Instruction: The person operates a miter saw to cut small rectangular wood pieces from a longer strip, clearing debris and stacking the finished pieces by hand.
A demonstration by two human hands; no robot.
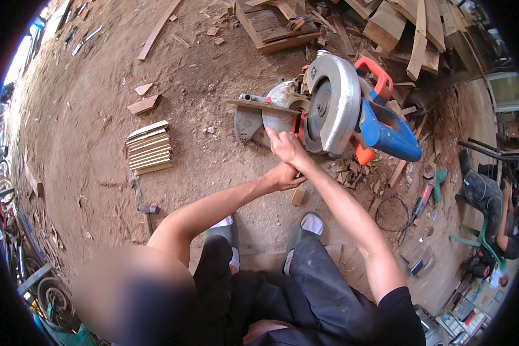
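Observation:
A miter saw with a silver blade guard, blue motor housing and orange handle stands on the dirt in front of me. My right hand reaches to the near edge of its base, just left of the blade. Its forefinger stretches toward the saw, and I see nothing held in it. Just below, my left hand is closed, crossing under my right wrist; whatever its fingers grip is hidden. A small wood block lies on the ground below both hands.
A neat stack of cut wood strips lies to the left, with a hammer below it. Scrap boards are heaped behind the saw. An angle grinder rests at right, near a seated person.

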